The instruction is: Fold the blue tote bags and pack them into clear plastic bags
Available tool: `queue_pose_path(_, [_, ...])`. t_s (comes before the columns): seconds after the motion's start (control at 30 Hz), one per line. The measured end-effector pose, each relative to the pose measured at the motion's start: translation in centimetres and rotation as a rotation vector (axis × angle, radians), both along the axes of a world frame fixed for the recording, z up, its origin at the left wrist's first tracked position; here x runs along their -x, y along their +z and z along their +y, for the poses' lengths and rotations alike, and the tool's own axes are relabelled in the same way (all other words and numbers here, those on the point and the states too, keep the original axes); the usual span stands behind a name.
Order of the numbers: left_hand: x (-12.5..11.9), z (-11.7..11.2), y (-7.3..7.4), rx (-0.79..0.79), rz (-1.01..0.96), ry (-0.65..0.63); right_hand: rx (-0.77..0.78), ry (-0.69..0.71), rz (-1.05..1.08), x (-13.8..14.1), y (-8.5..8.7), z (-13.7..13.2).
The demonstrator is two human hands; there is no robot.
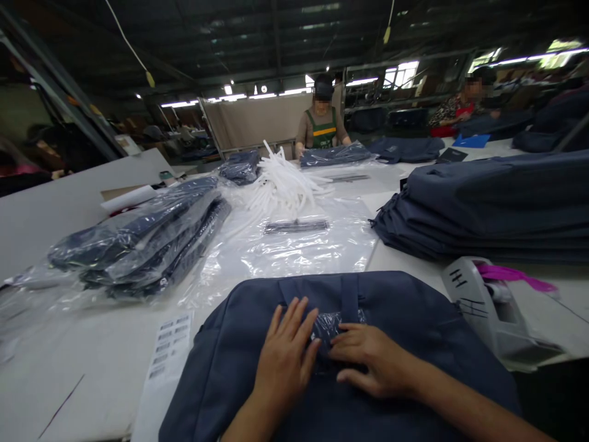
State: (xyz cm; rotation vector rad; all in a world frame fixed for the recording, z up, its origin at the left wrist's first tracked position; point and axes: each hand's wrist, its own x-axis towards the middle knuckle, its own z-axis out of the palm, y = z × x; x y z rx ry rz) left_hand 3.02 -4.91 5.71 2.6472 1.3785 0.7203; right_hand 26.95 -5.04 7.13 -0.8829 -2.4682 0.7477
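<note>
A dark blue bag [414,331] lies flat on the white table [92,362] right in front of me. On its middle sits a small clear plastic packet [329,325] holding something dark. My left hand [288,356] rests flat on the bag with fingers spread, its fingertips touching the packet's left side. My right hand [368,362] lies on the bag with fingers together, pressing the packet from the right and below.
Empty clear plastic bags [294,245] lie beyond the bag. Bagged blue bags [142,239] are stacked at the left, unbagged ones [497,209] at the right. A tape dispenser [492,307] stands at my right. White strips [280,181] lie further back. A person [322,126] works at the far end.
</note>
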Motion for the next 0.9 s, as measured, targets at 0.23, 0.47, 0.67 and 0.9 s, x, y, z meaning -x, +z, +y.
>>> queue_pose_path(0.23, [0.5, 0.0, -1.8, 0.338, 0.008, -0.113, 0.015, -0.234, 0.264, 4.7, 0.1, 5.0])
queue_pose_path(0.47, [3.0, 11.8, 5.5, 0.337, -0.256, 0.077, 0.008, -0.291, 0.18, 6.6, -5.8, 5.6])
queue_pose_path(0.67, [0.4, 25.0, -0.2, 0.469, 0.036, -0.06, 0.015, -0.27, 0.202, 6.3, -5.2, 5.3])
queue_pose_path(0.9, [0.5, 30.2, -4.5, 0.641, 0.066, -0.097, 0.097, -0.24, 0.258, 6.3, -5.2, 5.6])
